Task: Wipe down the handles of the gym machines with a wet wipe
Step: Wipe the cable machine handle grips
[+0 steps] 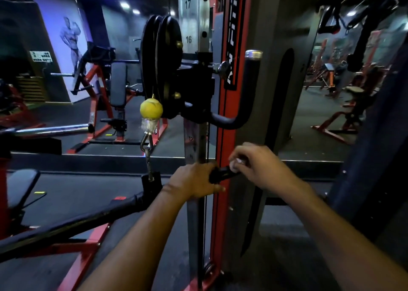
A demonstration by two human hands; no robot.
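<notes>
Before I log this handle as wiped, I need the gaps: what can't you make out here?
- Wet wipe: head view, only a blurred pale scrap under the right hand; its contact with the handle is hidden.
- Handle: mostly covered by both hands; the left hand hides its left end.
- Cable bar: cut off by the left frame edge.
- Wall notice: too small to read.

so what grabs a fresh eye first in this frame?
Probably the two hands low in the centre: the left hand grips a black handle while the right hand presses a whitish wipe onto it. Next, the yellow ball hanging on the cable above left, beside black pulley discs on the red frame.
</notes>
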